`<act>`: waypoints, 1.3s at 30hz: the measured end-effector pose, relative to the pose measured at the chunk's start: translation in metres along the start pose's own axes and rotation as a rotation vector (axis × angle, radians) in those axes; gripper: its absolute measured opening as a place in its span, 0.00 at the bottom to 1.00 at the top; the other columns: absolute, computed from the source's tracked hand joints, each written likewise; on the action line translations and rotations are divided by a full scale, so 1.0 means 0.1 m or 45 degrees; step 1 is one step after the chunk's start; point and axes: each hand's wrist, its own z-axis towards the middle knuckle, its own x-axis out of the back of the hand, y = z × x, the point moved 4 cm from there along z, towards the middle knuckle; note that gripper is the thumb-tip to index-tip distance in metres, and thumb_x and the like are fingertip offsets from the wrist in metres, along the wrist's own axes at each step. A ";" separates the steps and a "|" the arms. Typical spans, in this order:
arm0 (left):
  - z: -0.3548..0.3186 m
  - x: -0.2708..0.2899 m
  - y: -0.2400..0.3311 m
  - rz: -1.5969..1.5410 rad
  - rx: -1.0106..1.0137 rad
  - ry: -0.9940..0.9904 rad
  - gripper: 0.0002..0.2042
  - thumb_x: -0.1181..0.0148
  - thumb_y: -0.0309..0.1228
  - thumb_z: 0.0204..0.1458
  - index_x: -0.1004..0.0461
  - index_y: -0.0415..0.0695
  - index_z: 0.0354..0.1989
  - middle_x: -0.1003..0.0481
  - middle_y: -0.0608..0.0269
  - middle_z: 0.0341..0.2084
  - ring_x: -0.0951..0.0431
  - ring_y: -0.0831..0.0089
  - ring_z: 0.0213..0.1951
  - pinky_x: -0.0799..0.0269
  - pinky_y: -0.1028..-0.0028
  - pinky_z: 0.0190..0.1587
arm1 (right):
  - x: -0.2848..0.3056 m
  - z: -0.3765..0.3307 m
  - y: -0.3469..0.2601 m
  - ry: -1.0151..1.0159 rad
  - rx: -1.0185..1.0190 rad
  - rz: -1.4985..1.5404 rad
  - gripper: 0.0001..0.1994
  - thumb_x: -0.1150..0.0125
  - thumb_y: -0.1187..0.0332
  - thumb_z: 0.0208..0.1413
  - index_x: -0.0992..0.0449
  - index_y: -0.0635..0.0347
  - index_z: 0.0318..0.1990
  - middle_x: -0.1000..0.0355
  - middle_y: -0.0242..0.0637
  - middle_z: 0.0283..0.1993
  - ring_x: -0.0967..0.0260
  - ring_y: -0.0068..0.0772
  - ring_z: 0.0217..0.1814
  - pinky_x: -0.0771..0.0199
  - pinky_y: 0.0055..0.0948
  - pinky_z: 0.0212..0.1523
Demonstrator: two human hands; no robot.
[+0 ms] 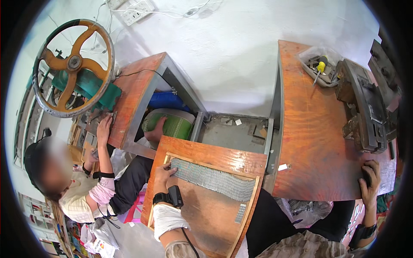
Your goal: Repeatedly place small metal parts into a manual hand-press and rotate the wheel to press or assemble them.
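— What sits on the right worktop (pixel 314 142)?
— A dark metal press (pixel 365 112) and a clear tray of tools (pixel 320 64).
— And the wooden board (pixel 202 206)?
— Rows of small metal pieces (pixel 213 178).

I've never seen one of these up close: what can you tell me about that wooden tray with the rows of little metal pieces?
The wooden tray is a flat brown board edged with a pale raised strip, lying tilted in front of the person. Tight rows of small silvery metal pieces fill its upper part; a small patch sits lower right. The left hand rests fingertips on the rows' left end. The rest is bare wood.

Head-worn fisheye looks steeply down over workbenches (pixel 309 142).
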 end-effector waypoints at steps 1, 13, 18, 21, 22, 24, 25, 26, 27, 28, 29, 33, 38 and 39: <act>0.05 0.02 -0.11 -0.061 0.000 -0.010 0.24 0.30 0.22 0.39 0.29 0.30 0.47 0.22 0.55 0.32 0.24 0.75 0.32 0.28 0.79 0.35 | 0.00 0.00 -0.01 0.000 -0.010 0.006 0.15 0.44 0.68 0.40 0.30 0.69 0.36 0.37 0.50 0.44 0.40 0.54 0.51 0.41 0.42 0.53; -0.07 0.03 0.09 0.677 -0.259 0.141 0.24 0.31 0.31 0.31 0.24 0.36 0.41 0.22 0.49 0.29 0.21 0.62 0.33 0.28 0.69 0.35 | -0.01 0.06 -0.04 -0.007 0.005 -0.019 0.15 0.43 0.66 0.42 0.30 0.68 0.36 0.36 0.50 0.44 0.39 0.54 0.50 0.40 0.43 0.52; -0.11 0.04 0.12 0.525 -0.091 0.257 0.21 0.34 0.30 0.30 0.24 0.32 0.37 0.22 0.51 0.26 0.22 0.66 0.28 0.28 0.70 0.32 | 0.08 0.03 -0.07 0.019 0.009 -0.037 0.16 0.41 0.66 0.40 0.29 0.67 0.36 0.35 0.50 0.44 0.38 0.55 0.49 0.39 0.44 0.51; -0.37 -0.14 0.68 0.414 -0.019 0.302 0.18 0.34 0.28 0.31 0.23 0.30 0.33 0.23 0.59 0.23 0.24 0.73 0.23 0.28 0.73 0.29 | 0.13 0.00 -0.09 0.051 -0.040 -0.062 0.17 0.37 0.66 0.37 0.28 0.64 0.37 0.34 0.47 0.43 0.38 0.55 0.49 0.37 0.46 0.50; -0.49 -0.05 0.77 0.236 -0.079 0.291 0.17 0.35 0.24 0.32 0.24 0.29 0.34 0.23 0.57 0.24 0.23 0.72 0.25 0.28 0.73 0.30 | 0.10 0.05 -0.10 0.039 -0.022 -0.036 0.18 0.35 0.66 0.36 0.27 0.63 0.37 0.33 0.46 0.43 0.37 0.54 0.49 0.37 0.46 0.50; -0.70 -0.08 1.23 -0.119 -0.196 0.184 0.17 0.38 0.18 0.33 0.26 0.26 0.36 0.23 0.54 0.28 0.23 0.70 0.29 0.27 0.73 0.33 | 0.08 0.15 -0.18 0.026 0.031 0.000 0.19 0.33 0.67 0.34 0.26 0.62 0.37 0.32 0.44 0.43 0.37 0.52 0.49 0.36 0.46 0.50; -0.91 -0.16 1.59 -0.293 -0.251 0.096 0.18 0.40 0.15 0.34 0.27 0.25 0.38 0.23 0.53 0.30 0.22 0.69 0.31 0.26 0.73 0.35 | 0.10 0.17 -0.22 0.026 0.069 0.015 0.19 0.32 0.67 0.33 0.26 0.61 0.38 0.32 0.43 0.44 0.37 0.51 0.49 0.35 0.45 0.50; -1.13 -0.27 1.96 -0.304 -0.292 0.061 0.18 0.40 0.15 0.34 0.27 0.25 0.38 0.23 0.53 0.30 0.22 0.69 0.31 0.26 0.73 0.35 | 0.12 0.17 -0.24 0.045 0.083 0.019 0.19 0.32 0.67 0.34 0.26 0.61 0.37 0.32 0.43 0.43 0.36 0.50 0.49 0.35 0.44 0.50; -1.35 -0.46 2.41 -0.363 -0.383 -0.096 0.19 0.41 0.14 0.34 0.28 0.25 0.40 0.24 0.52 0.32 0.23 0.69 0.32 0.26 0.74 0.37 | 0.14 0.17 -0.26 0.060 0.105 0.025 0.18 0.31 0.66 0.34 0.26 0.61 0.37 0.32 0.42 0.43 0.36 0.49 0.49 0.35 0.42 0.50; -1.59 -0.70 2.90 -0.416 -0.476 -0.255 0.21 0.42 0.12 0.34 0.30 0.24 0.43 0.24 0.52 0.33 0.23 0.69 0.34 0.27 0.74 0.39 | 0.16 0.15 -0.25 0.080 0.113 0.014 0.18 0.32 0.66 0.35 0.25 0.60 0.37 0.32 0.42 0.44 0.36 0.48 0.49 0.35 0.42 0.50; -1.91 -0.98 3.42 -0.370 -0.549 -0.368 0.21 0.43 0.15 0.34 0.30 0.25 0.42 0.24 0.53 0.34 0.24 0.70 0.35 0.30 0.76 0.38 | 0.16 0.12 -0.22 0.097 0.120 0.008 0.17 0.32 0.66 0.36 0.25 0.60 0.37 0.32 0.41 0.44 0.36 0.48 0.49 0.35 0.41 0.50; -2.71 -1.97 4.64 -0.144 -0.785 -0.704 0.23 0.39 0.18 0.35 0.30 0.24 0.44 0.24 0.52 0.35 0.24 0.70 0.35 0.28 0.74 0.38 | 0.22 0.01 -0.12 0.151 0.127 0.054 0.16 0.33 0.65 0.38 0.25 0.60 0.37 0.32 0.40 0.44 0.37 0.45 0.50 0.35 0.40 0.50; -3.15 -2.72 5.27 0.157 -1.111 -0.575 0.21 0.36 0.30 0.33 0.26 0.29 0.37 0.23 0.50 0.28 0.22 0.65 0.31 0.28 0.71 0.35 | 0.21 0.00 -0.10 0.182 0.174 0.135 0.16 0.34 0.64 0.39 0.25 0.59 0.38 0.32 0.40 0.45 0.38 0.45 0.51 0.36 0.40 0.51; -3.20 -2.78 5.34 0.268 -1.163 -0.489 0.22 0.36 0.36 0.31 0.23 0.32 0.35 0.23 0.46 0.26 0.21 0.61 0.30 0.28 0.69 0.36 | 0.21 0.00 -0.10 0.173 0.186 0.154 0.17 0.35 0.64 0.40 0.25 0.59 0.39 0.32 0.39 0.45 0.38 0.44 0.51 0.36 0.40 0.51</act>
